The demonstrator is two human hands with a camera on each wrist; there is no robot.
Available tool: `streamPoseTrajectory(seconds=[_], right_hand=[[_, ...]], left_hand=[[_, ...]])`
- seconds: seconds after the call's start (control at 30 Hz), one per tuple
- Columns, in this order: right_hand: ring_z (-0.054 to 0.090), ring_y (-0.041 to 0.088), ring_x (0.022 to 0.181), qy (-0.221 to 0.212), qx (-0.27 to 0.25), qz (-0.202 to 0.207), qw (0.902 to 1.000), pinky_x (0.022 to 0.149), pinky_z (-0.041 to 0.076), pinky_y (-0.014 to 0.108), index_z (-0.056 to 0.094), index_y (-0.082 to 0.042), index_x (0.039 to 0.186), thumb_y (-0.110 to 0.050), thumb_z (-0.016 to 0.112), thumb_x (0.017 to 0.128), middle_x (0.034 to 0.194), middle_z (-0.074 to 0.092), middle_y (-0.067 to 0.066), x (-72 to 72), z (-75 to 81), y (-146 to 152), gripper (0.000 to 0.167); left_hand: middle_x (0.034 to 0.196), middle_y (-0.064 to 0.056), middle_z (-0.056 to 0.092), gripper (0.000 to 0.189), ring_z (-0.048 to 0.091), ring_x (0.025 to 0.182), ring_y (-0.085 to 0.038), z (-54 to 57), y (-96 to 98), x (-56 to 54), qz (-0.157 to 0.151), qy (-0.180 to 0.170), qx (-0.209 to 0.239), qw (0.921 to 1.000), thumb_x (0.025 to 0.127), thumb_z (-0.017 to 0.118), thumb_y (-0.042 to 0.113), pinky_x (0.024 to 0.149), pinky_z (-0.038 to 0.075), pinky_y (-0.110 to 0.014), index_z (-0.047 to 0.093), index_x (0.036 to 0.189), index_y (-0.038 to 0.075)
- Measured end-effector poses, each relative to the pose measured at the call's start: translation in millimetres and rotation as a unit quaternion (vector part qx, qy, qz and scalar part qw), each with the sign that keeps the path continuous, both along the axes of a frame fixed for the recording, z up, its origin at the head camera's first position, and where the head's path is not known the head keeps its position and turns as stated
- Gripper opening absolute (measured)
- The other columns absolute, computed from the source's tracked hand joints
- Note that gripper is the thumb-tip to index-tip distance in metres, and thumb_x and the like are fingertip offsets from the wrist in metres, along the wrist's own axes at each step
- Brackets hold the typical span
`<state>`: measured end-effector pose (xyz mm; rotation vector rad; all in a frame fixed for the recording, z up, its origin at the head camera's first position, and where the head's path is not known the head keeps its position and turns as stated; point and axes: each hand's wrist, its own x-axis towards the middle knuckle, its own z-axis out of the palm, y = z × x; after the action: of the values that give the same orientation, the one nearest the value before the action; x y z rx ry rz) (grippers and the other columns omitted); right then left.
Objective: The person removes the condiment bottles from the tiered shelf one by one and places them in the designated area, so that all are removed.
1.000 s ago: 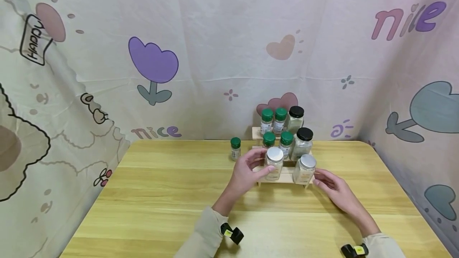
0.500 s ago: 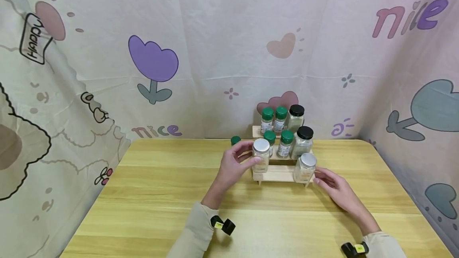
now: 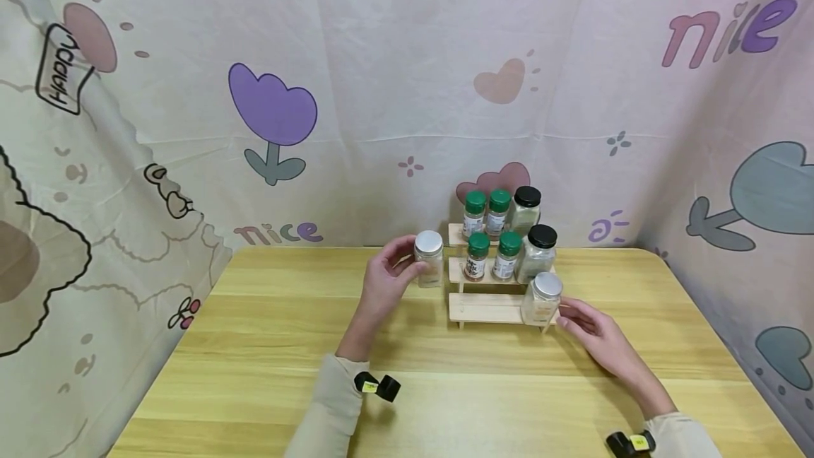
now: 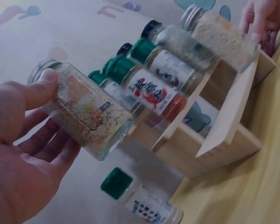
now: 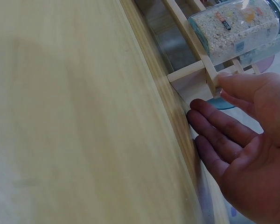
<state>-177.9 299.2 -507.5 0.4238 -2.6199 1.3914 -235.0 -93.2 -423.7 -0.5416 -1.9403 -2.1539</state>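
My left hand [image 3: 384, 281] holds a glass seasoning jar [image 3: 429, 263] with a silver lid, just left of the wooden spice rack [image 3: 486, 308]. In the left wrist view the jar [image 4: 86, 109] is full of pale coarse grains and tilted, thumb at its lid end and fingers behind it. At the right end of the lowest shelf, my right hand [image 3: 598, 338] grips the rack with thumb and index finger. Its other fingers hang loosely in the right wrist view. A second silver-lidded jar [image 3: 542, 299] stands on that shelf beside this hand.
Green-capped shakers [image 3: 506, 255] and black-lidded jars [image 3: 537, 253] fill the two upper shelves. Another green-capped shaker [image 4: 142, 198] stands on the table left of the rack, hidden behind the left hand in the head view. A patterned cloth [image 3: 381, 90] hangs behind the table.
My left hand has carried the silver-lidded jar leftward, away from the lowest shelf and past the rack's left end. The right hand has stayed at the rack's right end.
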Motion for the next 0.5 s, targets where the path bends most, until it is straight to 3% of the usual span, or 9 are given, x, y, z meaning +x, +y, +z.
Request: streamPoseTrajectory(seconds=[0.5], right_hand=[[0.060, -0.005, 0.109, -0.004, 0.002, -0.004, 1.0000, 0.091, 0.044, 0.005, 0.057, 0.004, 0.139, -0.013, 0.063, 0.104, 0.122, 0.069, 0.024, -0.5, 0.1, 0, 0.040]], left_hand=[[0.135, -0.021, 0.060, 0.046, 0.059, 0.127, -0.034, -4.3, -32.2, -13.0, 0.086, -0.054, -0.009, 0.9948, 0.092, 0.074, -0.001, 0.103, 0.051, -0.026, 0.059, 0.135, -0.003]])
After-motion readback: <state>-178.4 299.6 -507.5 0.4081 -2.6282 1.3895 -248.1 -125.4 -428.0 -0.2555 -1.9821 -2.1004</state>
